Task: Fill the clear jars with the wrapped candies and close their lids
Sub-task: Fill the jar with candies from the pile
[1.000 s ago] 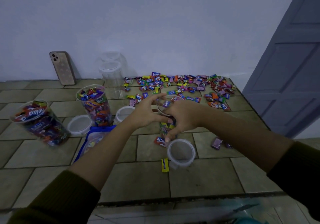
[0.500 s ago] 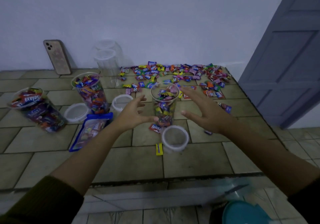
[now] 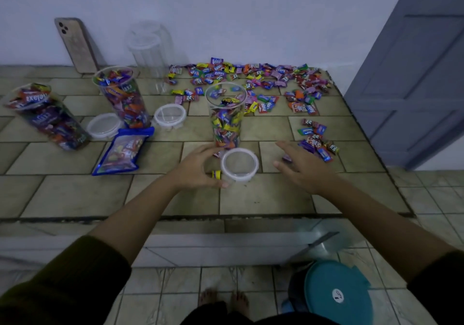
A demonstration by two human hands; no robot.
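A clear jar (image 3: 226,116), partly filled with wrapped candies, stands upright in the middle of the tiled counter. Its white lid (image 3: 239,164) lies flat just in front of it. My left hand (image 3: 198,167) is beside the lid's left edge, fingers curled and apart, one fingertip touching the rim. A yellow candy (image 3: 216,174) lies between that hand and the lid. My right hand (image 3: 302,166) hovers open to the right of the lid, over a purple candy (image 3: 286,158). Loose candies (image 3: 251,78) are spread along the wall.
Two full lidless jars (image 3: 123,97) (image 3: 47,117) stand at the left with two white lids (image 3: 103,125) (image 3: 170,117) and a blue candy bag (image 3: 123,150). Empty jars (image 3: 148,51) and a phone (image 3: 76,44) stand by the wall. A teal bucket lid (image 3: 336,292) is on the floor.
Both hands let go of the middle jar and drew back toward me. They now flank the lid lying in front of the jar.
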